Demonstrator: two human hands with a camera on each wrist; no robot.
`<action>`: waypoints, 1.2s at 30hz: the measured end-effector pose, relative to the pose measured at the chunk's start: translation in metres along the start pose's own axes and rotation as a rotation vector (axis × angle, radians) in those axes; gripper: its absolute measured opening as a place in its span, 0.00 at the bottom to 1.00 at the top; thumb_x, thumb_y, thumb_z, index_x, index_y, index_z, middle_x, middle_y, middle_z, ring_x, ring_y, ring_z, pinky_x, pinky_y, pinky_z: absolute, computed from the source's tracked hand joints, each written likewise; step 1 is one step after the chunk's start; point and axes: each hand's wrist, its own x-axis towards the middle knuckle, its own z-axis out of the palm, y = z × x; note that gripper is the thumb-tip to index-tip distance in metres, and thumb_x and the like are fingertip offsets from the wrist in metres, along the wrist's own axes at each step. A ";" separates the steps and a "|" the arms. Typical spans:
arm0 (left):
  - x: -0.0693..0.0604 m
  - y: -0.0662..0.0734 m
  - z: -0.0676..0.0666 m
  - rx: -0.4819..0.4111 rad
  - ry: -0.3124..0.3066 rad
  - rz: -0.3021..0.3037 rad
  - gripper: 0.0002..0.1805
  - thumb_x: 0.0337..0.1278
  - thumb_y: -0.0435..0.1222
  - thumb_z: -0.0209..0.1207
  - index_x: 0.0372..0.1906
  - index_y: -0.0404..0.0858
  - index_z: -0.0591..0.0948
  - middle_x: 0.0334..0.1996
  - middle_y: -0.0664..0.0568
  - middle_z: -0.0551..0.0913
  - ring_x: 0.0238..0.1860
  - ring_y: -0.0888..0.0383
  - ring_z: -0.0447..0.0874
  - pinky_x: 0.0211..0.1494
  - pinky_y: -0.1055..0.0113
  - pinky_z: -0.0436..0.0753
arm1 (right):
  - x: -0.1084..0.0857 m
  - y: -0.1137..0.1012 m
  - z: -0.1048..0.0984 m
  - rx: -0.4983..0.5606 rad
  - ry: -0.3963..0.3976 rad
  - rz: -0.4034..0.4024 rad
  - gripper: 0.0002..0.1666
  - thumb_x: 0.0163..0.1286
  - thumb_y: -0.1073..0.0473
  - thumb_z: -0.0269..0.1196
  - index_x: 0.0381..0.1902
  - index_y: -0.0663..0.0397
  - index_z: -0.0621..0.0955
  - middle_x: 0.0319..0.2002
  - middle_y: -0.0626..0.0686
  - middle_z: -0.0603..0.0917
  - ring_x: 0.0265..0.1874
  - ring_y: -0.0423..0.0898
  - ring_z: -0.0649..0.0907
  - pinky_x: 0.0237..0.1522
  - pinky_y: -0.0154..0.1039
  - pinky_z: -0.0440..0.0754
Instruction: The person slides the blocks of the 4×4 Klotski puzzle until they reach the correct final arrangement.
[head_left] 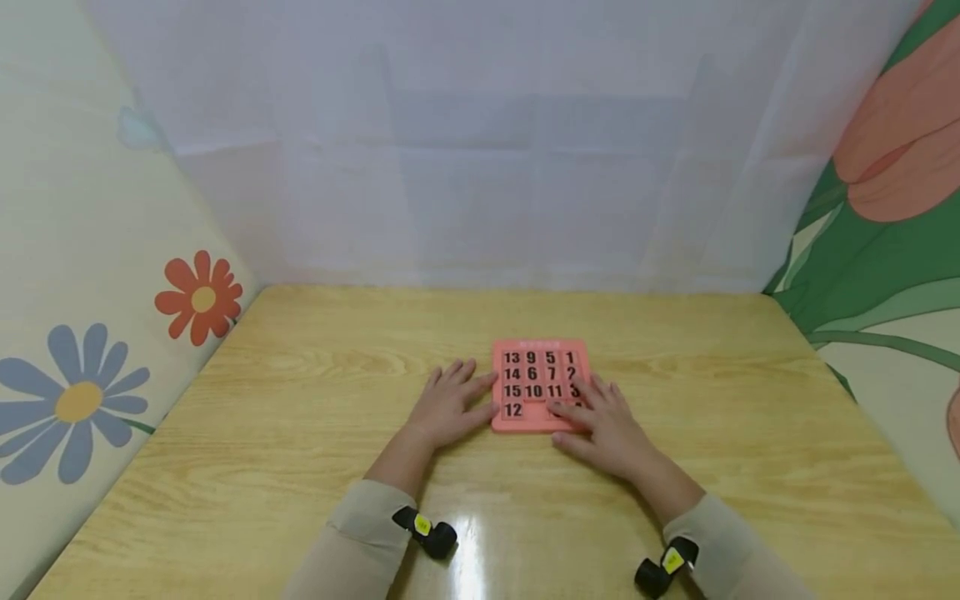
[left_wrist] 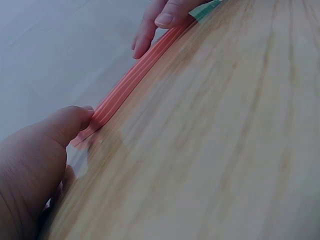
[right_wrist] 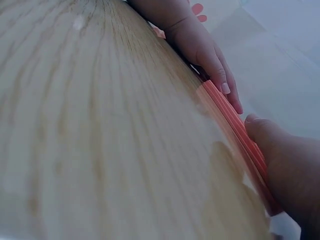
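Observation:
A pink sliding number board lies flat on the table, with its pink edge visible in the left wrist view and the right wrist view. Its top row reads 13, 9, 5, 1; the bottom row shows 12 with a gap beside it. My left hand touches the board's left side with thumb and fingertips, fingers extended. My right hand lies over the lower right corner, a fingertip on a bottom-row tile beside the gap, hiding part of that row; its thumb is at the near edge.
The wood-grain table surrounds the board. White cloth hangs behind it, and flower-printed panels stand at both sides. Black wrist cameras are strapped over both sleeves.

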 end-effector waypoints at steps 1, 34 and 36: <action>0.000 0.000 -0.001 0.000 0.000 0.001 0.34 0.66 0.60 0.49 0.73 0.52 0.66 0.77 0.42 0.55 0.79 0.41 0.46 0.80 0.42 0.41 | 0.001 0.000 0.000 -0.004 0.005 -0.003 0.31 0.67 0.37 0.61 0.67 0.34 0.75 0.77 0.60 0.56 0.77 0.64 0.49 0.77 0.64 0.42; 0.001 -0.001 0.000 0.013 -0.005 -0.005 0.34 0.66 0.60 0.48 0.73 0.54 0.65 0.77 0.43 0.55 0.79 0.42 0.46 0.81 0.43 0.40 | 0.023 -0.035 0.016 -0.086 -0.036 -0.064 0.33 0.68 0.31 0.55 0.67 0.31 0.74 0.78 0.55 0.56 0.78 0.61 0.48 0.77 0.62 0.44; 0.000 -0.001 0.000 0.011 0.000 -0.004 0.34 0.66 0.60 0.49 0.73 0.54 0.66 0.77 0.43 0.56 0.79 0.42 0.46 0.80 0.43 0.41 | 0.022 -0.033 0.015 -0.084 -0.037 -0.061 0.33 0.68 0.31 0.56 0.68 0.32 0.73 0.78 0.55 0.56 0.78 0.61 0.49 0.77 0.62 0.43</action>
